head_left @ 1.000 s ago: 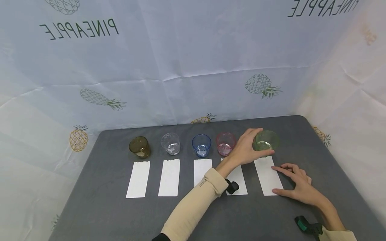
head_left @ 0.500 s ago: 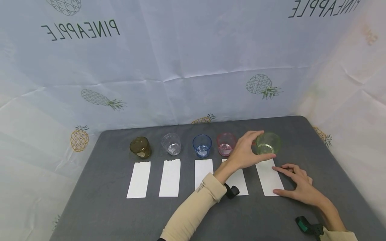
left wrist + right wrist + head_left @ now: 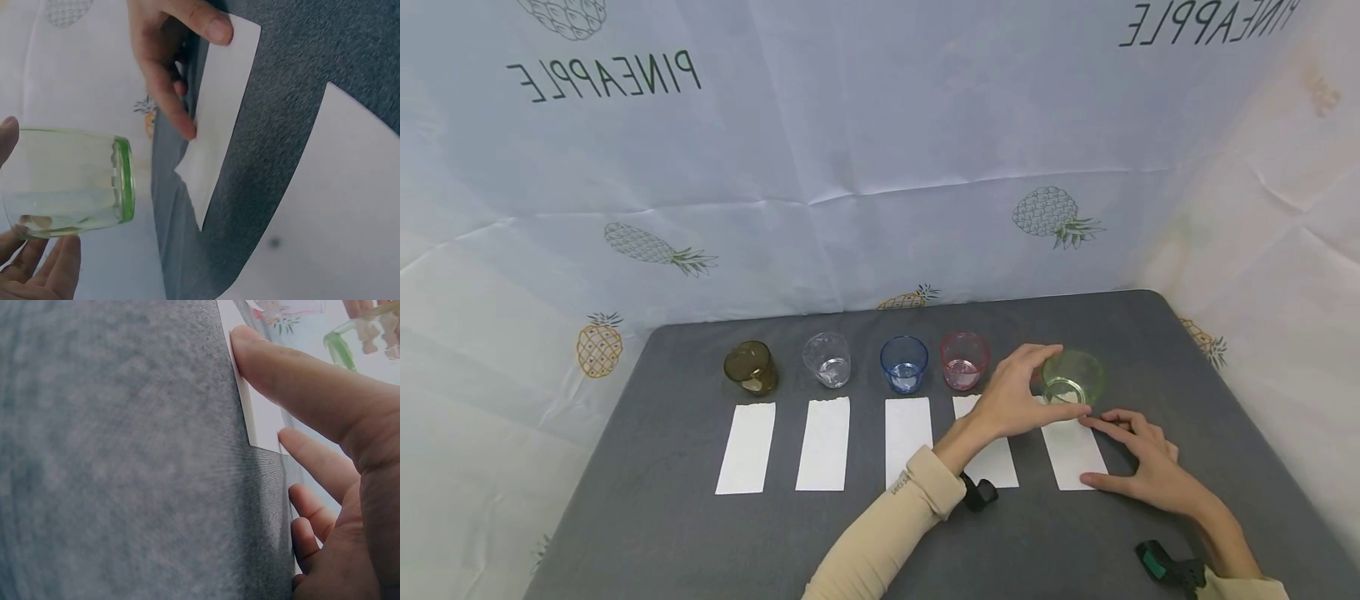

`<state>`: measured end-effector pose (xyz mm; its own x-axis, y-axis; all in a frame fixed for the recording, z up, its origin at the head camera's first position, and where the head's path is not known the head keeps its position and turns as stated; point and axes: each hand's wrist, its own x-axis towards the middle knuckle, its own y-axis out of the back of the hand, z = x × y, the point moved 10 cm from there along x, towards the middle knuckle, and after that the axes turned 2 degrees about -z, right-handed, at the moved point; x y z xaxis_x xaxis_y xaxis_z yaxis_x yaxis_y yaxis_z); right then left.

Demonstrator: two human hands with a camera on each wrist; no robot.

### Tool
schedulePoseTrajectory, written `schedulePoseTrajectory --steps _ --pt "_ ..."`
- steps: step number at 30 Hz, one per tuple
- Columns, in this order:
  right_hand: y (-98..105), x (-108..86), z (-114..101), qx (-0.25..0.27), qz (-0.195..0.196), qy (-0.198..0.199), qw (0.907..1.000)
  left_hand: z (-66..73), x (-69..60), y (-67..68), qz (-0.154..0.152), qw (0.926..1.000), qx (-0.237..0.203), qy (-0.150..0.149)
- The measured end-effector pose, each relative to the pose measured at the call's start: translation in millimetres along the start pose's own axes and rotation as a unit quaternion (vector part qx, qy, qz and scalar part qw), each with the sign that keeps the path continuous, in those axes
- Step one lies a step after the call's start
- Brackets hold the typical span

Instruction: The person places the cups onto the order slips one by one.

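A clear green-tinted glass (image 3: 1077, 375) is gripped by my left hand (image 3: 1018, 392), thumb on the near side and fingers on the far side. In the left wrist view the glass (image 3: 69, 181) is held above the table, its thick green base towards the white paper strip (image 3: 219, 125). My right hand (image 3: 1150, 467) lies at the right edge of that rightmost paper strip (image 3: 1071, 454). Its extended thumb and index finger touch the strip, while the other fingers are bent; the right wrist view shows the thumb (image 3: 281, 369) on the paper.
Left of the green glass stand a pink glass (image 3: 965, 360), a blue glass (image 3: 904, 364), a clear glass (image 3: 827, 360) and a brown glass (image 3: 750, 367). More white strips, such as the leftmost strip (image 3: 746, 450), lie before them on the grey table (image 3: 662, 517).
My left hand has brought the green glass nearer and slightly right, so it now overlaps the far end of the rightmost strip in the head view. The right hand stays put.
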<state>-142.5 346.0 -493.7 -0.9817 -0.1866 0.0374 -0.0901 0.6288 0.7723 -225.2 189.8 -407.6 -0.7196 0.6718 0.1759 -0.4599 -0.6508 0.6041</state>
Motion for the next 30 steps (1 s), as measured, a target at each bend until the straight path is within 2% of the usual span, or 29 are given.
schedulePoseTrajectory --steps 7,20,30 --pt "-1.4 -1.2 3.0 -0.003 -0.005 -0.006 1.0000 1.7 -5.2 -13.4 -0.011 0.9998 0.011 -0.011" --pt "-3.2 -1.1 6.7 0.008 -0.027 -0.026 0.9993 -2.7 -11.6 -32.8 -0.021 0.9997 0.015 -0.004" --pt "-4.1 -0.6 7.5 0.008 -0.028 -0.020 0.9994 -2.9 -12.9 -37.9 -0.020 0.9992 0.034 -0.008"
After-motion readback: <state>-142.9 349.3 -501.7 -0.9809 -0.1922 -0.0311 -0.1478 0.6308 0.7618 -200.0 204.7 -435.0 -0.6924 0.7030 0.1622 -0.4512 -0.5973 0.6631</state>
